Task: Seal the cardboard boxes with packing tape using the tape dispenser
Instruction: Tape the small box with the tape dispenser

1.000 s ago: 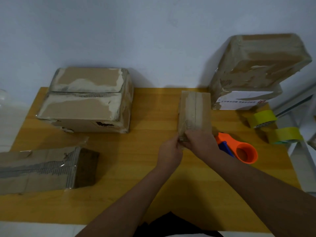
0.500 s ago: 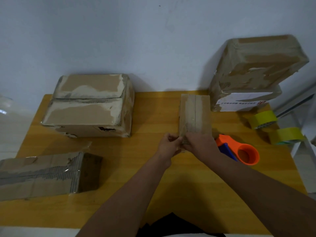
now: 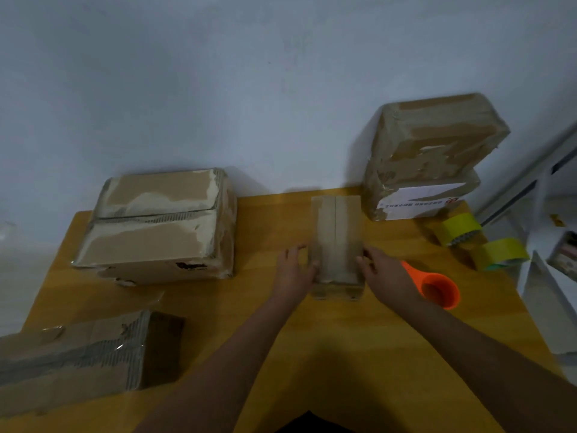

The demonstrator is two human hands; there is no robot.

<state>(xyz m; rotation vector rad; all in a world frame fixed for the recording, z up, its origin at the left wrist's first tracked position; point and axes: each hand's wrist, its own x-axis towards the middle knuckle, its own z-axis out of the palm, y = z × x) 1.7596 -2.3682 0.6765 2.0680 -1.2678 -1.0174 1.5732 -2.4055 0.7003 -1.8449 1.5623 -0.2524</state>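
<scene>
Your left grip (image 3: 295,271) and right grip (image 3: 385,275) press the small box (image 3: 337,242) between them, fingers loosely spread — the orange tape dispenser (image 3: 437,289) lies just right of this box.

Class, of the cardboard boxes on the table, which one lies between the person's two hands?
The small narrow box at mid-table, seam down its top: left hand and right hand flank it. The others are untouched.

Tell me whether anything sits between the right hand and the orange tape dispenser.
Nothing visible does. The tape dispenser lies on the table just right of the right hand, partly hidden behind it.
</scene>
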